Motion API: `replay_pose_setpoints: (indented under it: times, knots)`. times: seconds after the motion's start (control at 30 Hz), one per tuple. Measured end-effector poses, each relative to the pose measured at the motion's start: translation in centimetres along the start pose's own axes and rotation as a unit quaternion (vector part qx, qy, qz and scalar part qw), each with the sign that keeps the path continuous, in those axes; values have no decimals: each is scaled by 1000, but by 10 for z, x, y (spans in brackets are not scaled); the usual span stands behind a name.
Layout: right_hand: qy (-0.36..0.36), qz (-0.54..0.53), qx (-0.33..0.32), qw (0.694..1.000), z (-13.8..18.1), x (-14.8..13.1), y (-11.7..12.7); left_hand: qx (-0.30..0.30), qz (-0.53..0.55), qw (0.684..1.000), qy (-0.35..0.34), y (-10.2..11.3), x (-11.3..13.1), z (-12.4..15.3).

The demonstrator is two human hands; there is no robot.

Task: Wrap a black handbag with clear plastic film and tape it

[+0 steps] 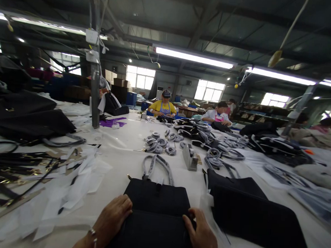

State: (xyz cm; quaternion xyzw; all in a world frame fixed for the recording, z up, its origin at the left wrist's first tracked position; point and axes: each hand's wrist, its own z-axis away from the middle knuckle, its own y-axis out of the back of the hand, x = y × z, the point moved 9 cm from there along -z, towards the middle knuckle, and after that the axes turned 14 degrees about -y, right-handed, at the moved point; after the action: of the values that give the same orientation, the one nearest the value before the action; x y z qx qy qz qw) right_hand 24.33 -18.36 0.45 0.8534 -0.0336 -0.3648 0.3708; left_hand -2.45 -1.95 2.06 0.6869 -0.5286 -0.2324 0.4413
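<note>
A black handbag (156,205) lies flat on the white table (119,143) right in front of me, its wrapped grey handles (157,168) pointing away. My left hand (111,220) rests on the bag's left side with fingers curled over the fabric. My right hand (200,234) presses on the bag's right side, fingers bent against it. Both hands grip the bag's edges.
A second black bag (249,215) lies just to the right. Straps and paper scraps (39,176) cover the left. A tape dispenser (190,157) and coiled wrapped handles (160,144) sit beyond. A metal pole (95,78) stands at left. Other people work at the far end.
</note>
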Motion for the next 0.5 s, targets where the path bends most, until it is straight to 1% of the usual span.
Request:
replay_pose_setpoints:
  times: [0.07, 0.1, 0.13, 0.2, 0.3, 0.37, 0.4, 0.5]
  knots:
    - [55, 6, 45, 997, 6, -10, 13, -20, 24, 998, -58, -1, 7, 10]
    - [87, 11, 45, 995, 8, -15, 17, -32, 39, 995, -85, 0, 9, 18]
    - [119, 14, 28, 992, 11, -21, 19, -43, 51, 992, -107, 2, 12, 27]
    - [174, 16, -48, 983, 17, -28, 21, -69, 66, 987, -132, 8, 13, 47]
    - [220, 23, -217, 951, 30, -26, 21, -135, 78, 981, -117, 13, 10, 76]
    - [224, 41, -310, 923, 39, -19, 26, -188, 91, 972, -102, 13, 12, 88]
    - [221, 51, -346, 911, 42, -15, 29, -212, 99, 968, -96, 13, 13, 91]
    - [205, 70, -418, 882, 44, -8, 37, -272, 123, 951, -79, 12, 16, 92]
